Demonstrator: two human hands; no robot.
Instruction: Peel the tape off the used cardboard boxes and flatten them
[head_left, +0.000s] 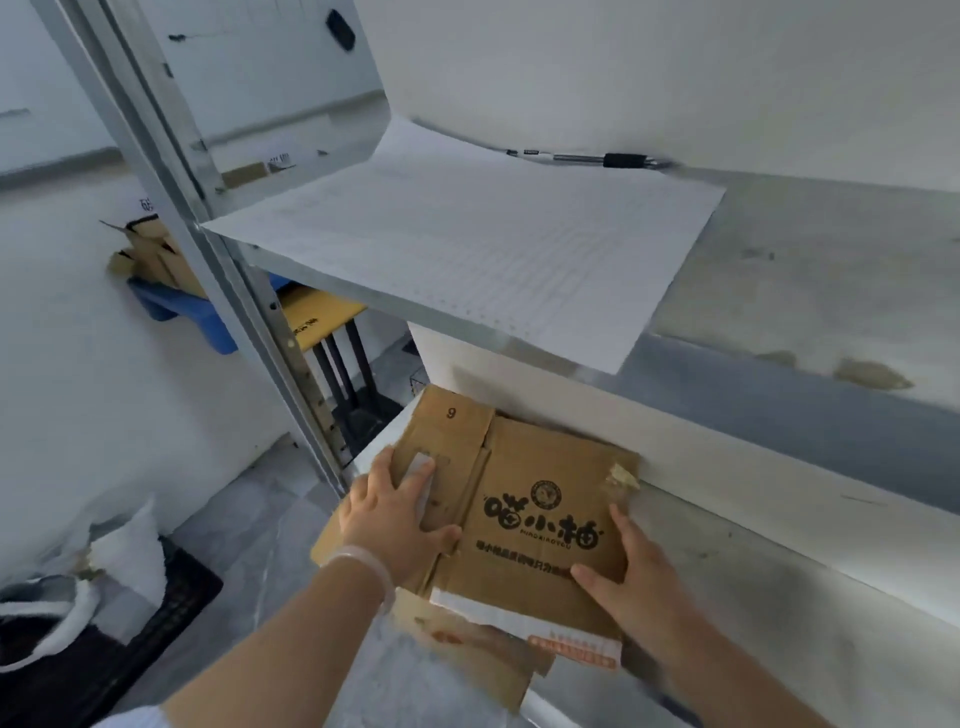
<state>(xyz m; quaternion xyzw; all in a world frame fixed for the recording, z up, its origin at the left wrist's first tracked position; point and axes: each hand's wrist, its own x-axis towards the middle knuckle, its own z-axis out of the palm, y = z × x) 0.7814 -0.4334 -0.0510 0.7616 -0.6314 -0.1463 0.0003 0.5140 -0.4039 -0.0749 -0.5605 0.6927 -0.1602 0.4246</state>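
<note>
In the head view, my left hand (395, 525) and right hand (636, 582) both press flat, fingers straight and spread, on the flattened cardboard box (540, 467) lying beneath and between them on the lower shelf (753, 561).

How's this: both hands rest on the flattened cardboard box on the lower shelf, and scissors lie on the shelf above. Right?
Not scissors: the head view shows a pen on the shelf above. The left hand and right hand rest on the flattened cardboard box on the lower shelf.
</note>
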